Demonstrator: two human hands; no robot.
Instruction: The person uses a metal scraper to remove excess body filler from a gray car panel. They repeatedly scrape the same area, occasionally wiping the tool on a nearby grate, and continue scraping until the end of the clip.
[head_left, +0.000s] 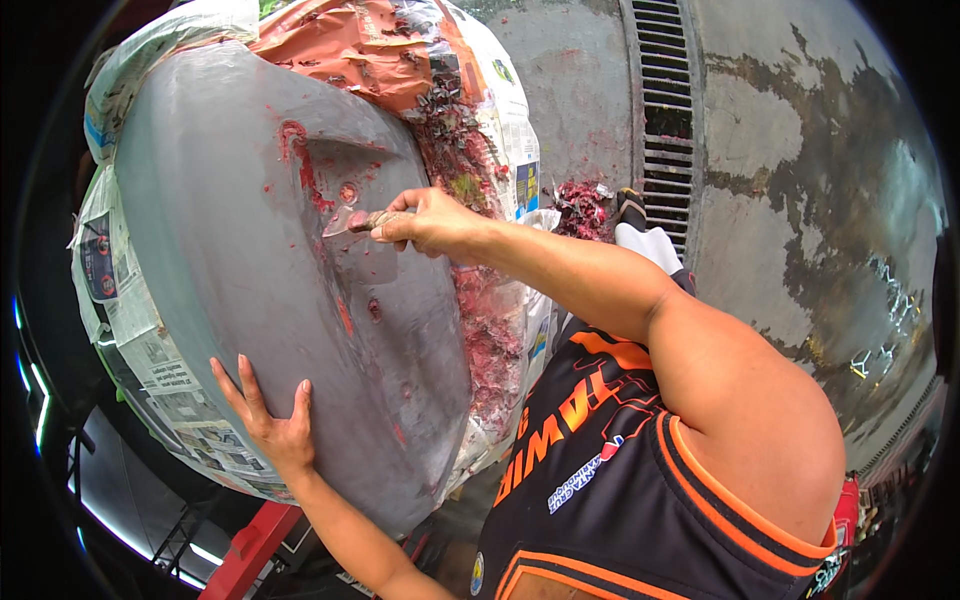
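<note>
Most of the curved grey panel (225,220) appears to have been cleared: smooth grey is shown along its left side and lower end. Much of the left half of the view is taken up by it, and it is ringed by newspaper (185,375) and orange paper (340,55). What is left seems to be gathered around the recess (375,175) — a smeared red streak (293,140) along its left, a small red spot (348,193) inside it, and thinner red marks (345,315) strung out below.

A scraper (355,221) with a clear-looking blade is held in the right hand (432,225); the grip is pinching its handle between thumb and fingers, and the blade is placed just below the red spot. How hard it is pressed cannot be told. The left hand (275,430) is laid near the panel's lower left edge, fingers spread and nothing held.

Plenty of stripped matter is seen: red flakes (490,340) are strewn over the paper at the right, and a further pile (583,212) is found on the floor (590,100) beside the drain grate (665,155). The work is judged well advanced — only patches, presumably, remain to be lifted.
</note>
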